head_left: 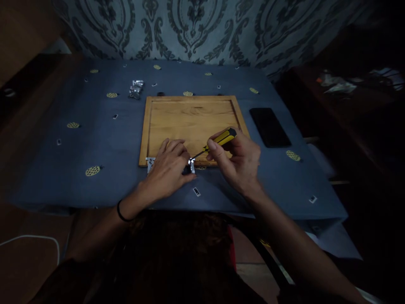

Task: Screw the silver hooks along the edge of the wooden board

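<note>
A wooden panel [193,122] with a raised frame lies flat on the table. Along its near edge sit two shiny metal hinges, the left hinge [149,163] and the right hinge [192,166]. My left hand [167,169] rests over that edge, its thumb and index finger closed about the right hinge, whose other parts are partly hidden. A yellow and black screwdriver [223,137] is gripped in my right hand [240,158]. The shaft slants down to the left, and its tip meets the right hinge.
Several more metal hinges [136,89] lie beyond the panel's far left corner. To the panel's right is a black phone [270,127]. A blue cloth [104,143] with pineapple prints covers the table. Patterned fabric [190,29] rises behind it.
</note>
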Available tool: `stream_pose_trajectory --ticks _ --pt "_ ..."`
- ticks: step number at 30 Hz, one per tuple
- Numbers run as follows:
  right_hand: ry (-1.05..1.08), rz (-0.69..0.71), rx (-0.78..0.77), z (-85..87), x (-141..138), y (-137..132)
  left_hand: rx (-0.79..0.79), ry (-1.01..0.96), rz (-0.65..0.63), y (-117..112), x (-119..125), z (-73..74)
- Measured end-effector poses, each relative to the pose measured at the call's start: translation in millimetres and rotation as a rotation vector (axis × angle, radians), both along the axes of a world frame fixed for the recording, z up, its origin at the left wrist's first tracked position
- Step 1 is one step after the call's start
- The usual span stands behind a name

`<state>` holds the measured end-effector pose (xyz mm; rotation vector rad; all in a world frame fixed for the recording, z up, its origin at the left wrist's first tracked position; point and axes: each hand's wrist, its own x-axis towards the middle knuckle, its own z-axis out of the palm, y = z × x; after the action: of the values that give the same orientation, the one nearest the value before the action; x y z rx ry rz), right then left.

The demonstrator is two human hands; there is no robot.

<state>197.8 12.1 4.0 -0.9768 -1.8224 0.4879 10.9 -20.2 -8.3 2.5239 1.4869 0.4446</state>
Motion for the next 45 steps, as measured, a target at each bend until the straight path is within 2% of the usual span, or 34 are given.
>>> stream_pose_trajectory --ticks 8,14,20,25,28,31,34,36,38,39,42,45 --pt "-0.037 0.051 -0.048 3.1 0 4 0.007 0.008 0.001 1 0 -1.2" --pt "0.011 0.043 -0.137 0.9 -6 4 -0.004 0.009 0.004 1 -1 -0.5" --pt "0.065 -0.068 -0.094 -5.0 -19 -1 -0.023 -0.012 0.012 0 2 0.1" --pt "0.069 -0.083 -0.112 -5.1 -21 -3 -0.046 -0.064 -0.015 3 -6 0.5" --pt "0.061 -0.077 -0.123 -3.5 -19 -3 -0.037 -0.243 -0.014 7 -19 13.5" --pt "0.081 -0.066 -0.123 -3.8 -19 -1 0.01 -0.589 0.013 12 -22 42.7" --pt "0.108 -0.07 -0.122 -7.6 -20 2 -0.086 -0.927 -0.02 16 -3 76.0" --pt "0.126 -0.088 -0.098 -11.2 -23 5 -0.193 -1.068 -0.088 20 17 90.7" --pt "0.148 -0.103 -0.076 -14.0 -25 7 -0.308 -1.162 -0.172 25 35 96.9" --pt "0.162 -0.099 -0.078 -14.6 -26 8 -0.336 -1.171 -0.175 27 43 97.4" --pt "0.197 -0.055 -0.122 -14.1 -26 8 -0.367 -1.146 -0.152 32 55 94.7" --pt "0.215 -0.016 -0.188 -15.3 -19 -1 -0.35 -1.135 -0.147 34 57 92.6"
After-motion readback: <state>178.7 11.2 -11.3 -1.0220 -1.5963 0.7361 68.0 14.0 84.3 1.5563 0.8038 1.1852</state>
